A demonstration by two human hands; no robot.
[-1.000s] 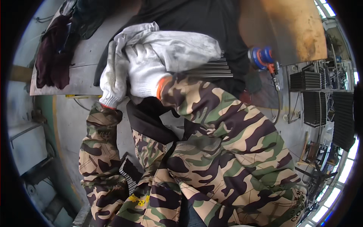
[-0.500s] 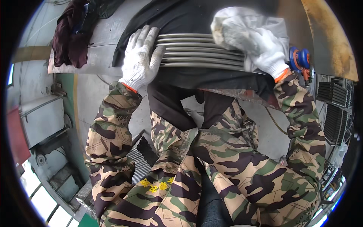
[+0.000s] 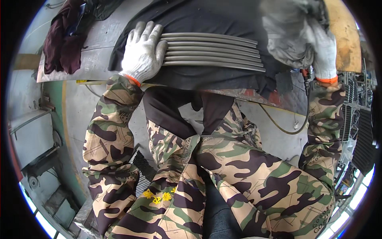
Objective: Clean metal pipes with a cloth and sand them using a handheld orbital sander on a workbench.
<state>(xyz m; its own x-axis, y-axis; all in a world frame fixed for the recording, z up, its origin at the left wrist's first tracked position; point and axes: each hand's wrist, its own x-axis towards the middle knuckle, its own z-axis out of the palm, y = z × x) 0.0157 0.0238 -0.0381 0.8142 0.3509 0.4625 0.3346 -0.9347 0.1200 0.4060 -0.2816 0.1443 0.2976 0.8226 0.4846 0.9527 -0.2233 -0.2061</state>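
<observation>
"Several slim grey metal rods lie side by side at upper centre. Why there?"
"Probably the black fabric sheet beneath cushions them; the white-gloved left hand, spread flat, gripping nothing, seemingly steadies their left ends."
"And the right hand?"
"Upper right, against a bunched grey-white cloth; fingers hidden, so I can't tell how closed."

Blur softens the grey-white cloth, whose folds hide the fingertips of the right hand, so their grip cannot be told. The left hand covers the left ends of the metal rods. The cloth obscures whatever joins the red fitting. The picture's top edge crops the black sheet and maroon fabric.
</observation>
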